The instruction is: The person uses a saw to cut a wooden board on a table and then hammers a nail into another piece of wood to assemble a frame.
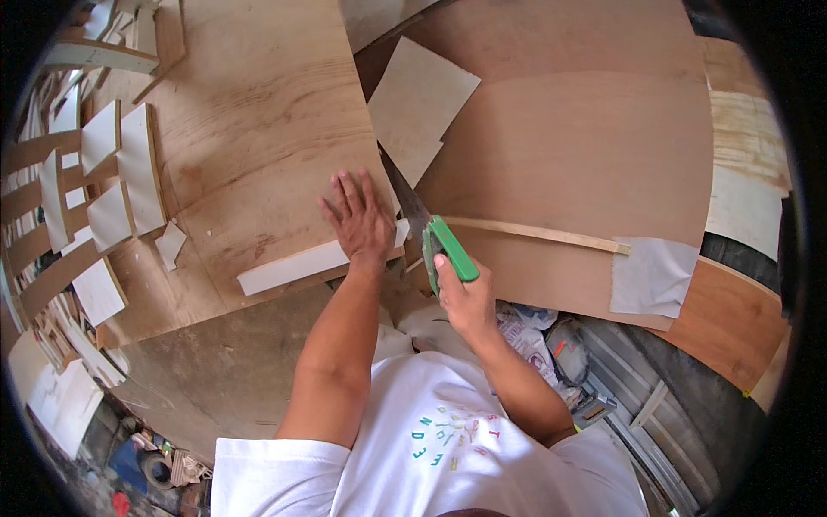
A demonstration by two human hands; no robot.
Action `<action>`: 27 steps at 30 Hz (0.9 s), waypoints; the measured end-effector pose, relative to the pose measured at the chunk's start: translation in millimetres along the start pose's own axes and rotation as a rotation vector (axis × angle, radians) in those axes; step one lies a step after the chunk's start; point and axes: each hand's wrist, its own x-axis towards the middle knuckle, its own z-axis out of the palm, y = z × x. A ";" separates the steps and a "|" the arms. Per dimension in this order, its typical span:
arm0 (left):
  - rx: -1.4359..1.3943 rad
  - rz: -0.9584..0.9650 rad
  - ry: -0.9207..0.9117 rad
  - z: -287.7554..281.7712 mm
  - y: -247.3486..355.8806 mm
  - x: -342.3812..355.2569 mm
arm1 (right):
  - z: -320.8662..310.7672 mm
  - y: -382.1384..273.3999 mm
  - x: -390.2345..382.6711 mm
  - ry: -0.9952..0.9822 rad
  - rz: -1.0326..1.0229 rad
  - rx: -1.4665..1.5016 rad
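Observation:
My right hand (pixel 465 289) is closed round the green handle of a hand saw (pixel 450 250). The dark blade points away from me, along the right edge of a plywood sheet (pixel 250 172). Flat on that sheet, fingers stretched out, lies my left hand (pixel 360 220). Its wrist crosses over a narrow white strip (pixel 293 268) at the sheet's near edge. One end of the strip shows close beside the saw blade. Whether the teeth touch the strip, I cannot make out.
A pale notched board (pixel 420 103) lies beyond the saw, on a large brown panel (pixel 577 155). A thin wooden batten (pixel 534 234) and a whitish sheet (pixel 655 276) rest on the panel's near side. White offcuts (pixel 142 164) crowd the left. Metal channels (pixel 637 431) lie low at right.

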 end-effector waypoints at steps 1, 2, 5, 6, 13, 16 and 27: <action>-0.008 0.010 0.029 2.8 0.3 -1.0 | -3.6 -16.2 6.7 -0.029 0.072 0.015; -0.005 -0.006 -0.002 0.4 0.9 -2.5 | -9.7 -23.8 7.3 -0.055 0.150 0.023; 0.028 -0.038 -0.073 -9.1 1.5 5.1 | -22.2 -13.6 8.6 -0.093 0.149 0.014; 0.050 -0.037 -0.091 -12.6 5.0 5.3 | -27.1 -15.1 -19.4 -0.072 -0.073 -0.129; 0.073 -0.033 -0.137 -13.3 5.1 4.6 | 9.0 12.3 29.0 -0.018 -0.126 -0.157; 0.076 -0.047 -0.153 -14.1 4.9 4.5 | 6.8 16.5 15.9 -0.013 -0.137 -0.049; 0.070 -0.054 -0.123 -8.1 2.1 5.6 | 5.1 14.8 3.4 0.006 -0.097 -0.006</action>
